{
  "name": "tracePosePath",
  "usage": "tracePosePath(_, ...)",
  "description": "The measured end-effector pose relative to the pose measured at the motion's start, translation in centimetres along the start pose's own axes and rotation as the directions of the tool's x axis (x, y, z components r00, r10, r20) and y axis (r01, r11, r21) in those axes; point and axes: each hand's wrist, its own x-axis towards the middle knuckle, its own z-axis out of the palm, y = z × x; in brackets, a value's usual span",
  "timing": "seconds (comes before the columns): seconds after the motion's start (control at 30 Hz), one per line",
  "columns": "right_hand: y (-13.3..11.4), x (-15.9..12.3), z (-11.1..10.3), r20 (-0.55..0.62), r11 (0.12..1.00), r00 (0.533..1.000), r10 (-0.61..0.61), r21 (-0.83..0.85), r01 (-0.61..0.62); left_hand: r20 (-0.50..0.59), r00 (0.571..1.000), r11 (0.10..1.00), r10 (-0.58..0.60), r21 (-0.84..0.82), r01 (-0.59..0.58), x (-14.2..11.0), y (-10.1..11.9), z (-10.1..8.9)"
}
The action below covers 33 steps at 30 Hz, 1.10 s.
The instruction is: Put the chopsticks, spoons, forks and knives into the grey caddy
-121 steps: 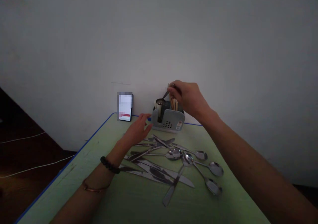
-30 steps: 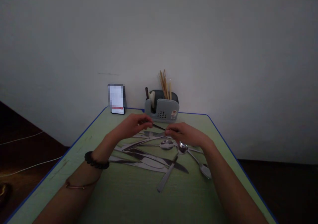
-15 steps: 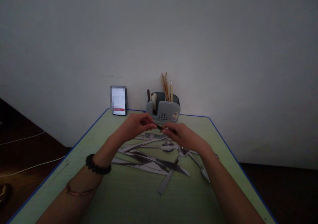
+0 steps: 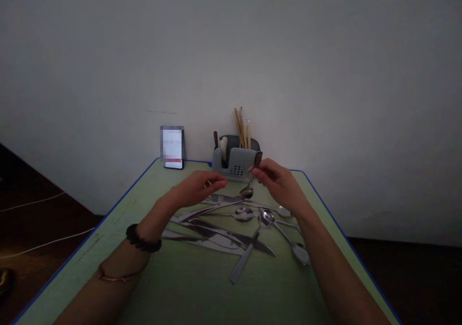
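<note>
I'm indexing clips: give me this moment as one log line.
right hand: spoon in grip, bowl down | left hand: nothing seen in grip | table: knives, spoons | behind: phone, holder with sticks

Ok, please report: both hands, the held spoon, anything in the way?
Right fingers pinch spoon, handle up. Left hand nearby, nothing visible held. Possibly in the way: cutlery below, holder behind.

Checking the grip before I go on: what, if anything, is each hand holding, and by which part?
The right hand holds a spoon by its handle, near the upper end. Nothing shows in the left hand.
</note>
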Motion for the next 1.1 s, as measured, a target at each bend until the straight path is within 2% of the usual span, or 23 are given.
tracePosePath(0.1, 0.0, 0.0, 0.2, -0.006, 0.97, 0.995, 0.101, 0.224, -0.097, 0.075, 0.997, 0.999, -0.002, -0.04, 0.005, -0.1, 0.1, 0.3)
tracePosePath(0.2, 0.2, 0.0, 0.7, -0.031, 0.914, 0.988, 0.154, 0.385, -0.131, 0.134, 0.991, 0.995, 0.024, -0.098, -0.011, -0.1, 0.4, 0.7)
tracePosePath(0.3, 0.4, 0.1, 1.1, -0.036, 0.856, 0.982, 0.183, 0.498, -0.142, 0.18, 0.982, 0.985, 0.056, -0.173, -0.025, 0.0, 0.5, 1.0)
tracePosePath(0.37, 0.5, 0.1, 1.2, -0.011, 0.837, 0.982, 0.187, 0.525, -0.153, 0.177, 0.983, 0.988, 0.052, -0.151, -0.025, 0.0, 0.5, 1.0)
tracePosePath(0.5, 0.3, 0.0, 0.8, 0.004, 0.856, 0.98, 0.2, 0.486, -0.176, 0.14, 0.99, 0.999, 0.016, -0.052, -0.009, 0.1, 0.1, 0.9)
tracePosePath(0.7, 0.4, 0.0, -0.2, -0.018, 0.928, 0.983, 0.182, 0.335, -0.166, 0.122, 0.992, 0.999, -0.005, -0.031, 0.008, 0.2, -0.4, 0.5)
tracePosePath(0.83, -0.2, -0.1, -0.3, -0.029, 0.939, 0.988, 0.15, 0.318, -0.133, 0.091, 0.996, 1.0, 0.005, -0.014, -0.003, 0.2, -0.9, 0.5)
tracePosePath(0.9, -1.1, -0.1, -0.4, -0.123, 0.948, 0.986, 0.114, 0.312, -0.07, 0.08, 0.997, 1.0, -0.011, -0.011, 0.012, 0.2, -1.4, 0.5)
tracePosePath(1.0, -3.0, 0.9, -1.0, -0.323, 0.972, 0.946, 0.034, 0.23, 0.043, 0.038, 0.998, 0.999, -0.046, 0.027, 0.045, 0.3, -2.4, 0.3)
tracePosePath(1.03, -3.6, 1.5, -1.2, -0.365, 0.98, 0.931, -0.006, 0.182, 0.077, 0.019, 0.998, 0.997, -0.054, 0.056, 0.053, 0.3, -2.8, 0.3)
tracePosePath(1.1, -4.7, 3.2, -1.5, -0.374, 0.989, 0.921, -0.11, 0.055, 0.14, -0.012, 0.998, 0.99, -0.057, 0.127, 0.058, 0.4, -3.5, 0.4)
